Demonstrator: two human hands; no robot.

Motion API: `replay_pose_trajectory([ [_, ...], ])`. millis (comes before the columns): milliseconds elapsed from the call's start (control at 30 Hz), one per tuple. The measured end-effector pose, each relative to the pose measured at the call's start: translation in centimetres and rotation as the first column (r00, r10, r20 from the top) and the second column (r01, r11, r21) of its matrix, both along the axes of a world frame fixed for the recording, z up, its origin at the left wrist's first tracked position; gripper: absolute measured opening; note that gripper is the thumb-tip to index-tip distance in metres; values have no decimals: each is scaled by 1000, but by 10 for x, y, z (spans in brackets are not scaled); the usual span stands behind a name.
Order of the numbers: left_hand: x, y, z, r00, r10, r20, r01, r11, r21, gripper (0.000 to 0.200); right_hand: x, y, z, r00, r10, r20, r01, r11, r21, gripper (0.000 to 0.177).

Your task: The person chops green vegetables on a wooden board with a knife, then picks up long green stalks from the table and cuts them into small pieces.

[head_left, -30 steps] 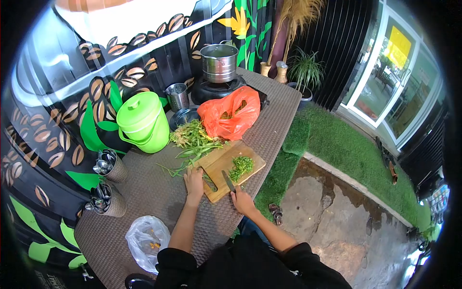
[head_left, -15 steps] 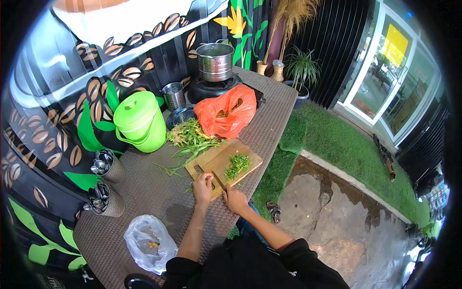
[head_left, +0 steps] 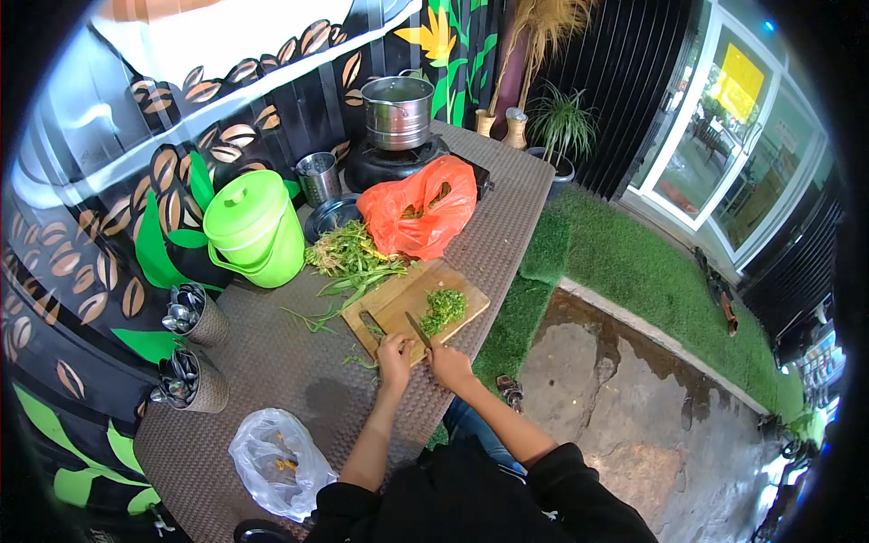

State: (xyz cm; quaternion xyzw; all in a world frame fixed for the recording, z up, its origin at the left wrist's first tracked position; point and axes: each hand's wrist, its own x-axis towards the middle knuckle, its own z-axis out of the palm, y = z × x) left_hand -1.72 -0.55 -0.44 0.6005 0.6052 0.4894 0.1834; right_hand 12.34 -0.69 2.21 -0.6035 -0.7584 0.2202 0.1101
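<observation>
A wooden cutting board lies on the woven-top table, with a pile of chopped greens on its right part. My right hand is closed round the handle of a knife, whose blade points up and left over the board beside the pile. At the board's near edge, my left hand has its fingers pressed together just left of the knife; what they hold, if anything, is too small to tell. Uncut leafy greens lie behind the board, touching an orange plastic bag.
A green lidded bucket, a metal cup and a pot on a burner stand at the back. Two cutlery holders are at the left. A clear plastic bag lies near the front edge.
My left hand has moved slightly right along the board, closer to the knife. The knife has shifted up and right, nearer the chopped pile. The whole view has shifted a little.
</observation>
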Motion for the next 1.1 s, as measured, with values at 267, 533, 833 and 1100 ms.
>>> replay_pose_trajectory([
  [267,9,-8,8,996,76,-42,-75,996,40,9,-14,-18,5,998,-17,60,15,999,38,21],
  [533,12,-11,12,994,75,-85,-68,995,79,11,-16,4,2,999,34,41,-35,999,3,33],
  [833,11,-14,10,967,102,-233,-79,991,105,15,-24,0,-8,998,-26,57,25,1000,14,25],
  [1100,5,-11,16,954,135,-269,-119,990,77,11,-16,-6,-14,998,-6,60,2,998,66,25],
])
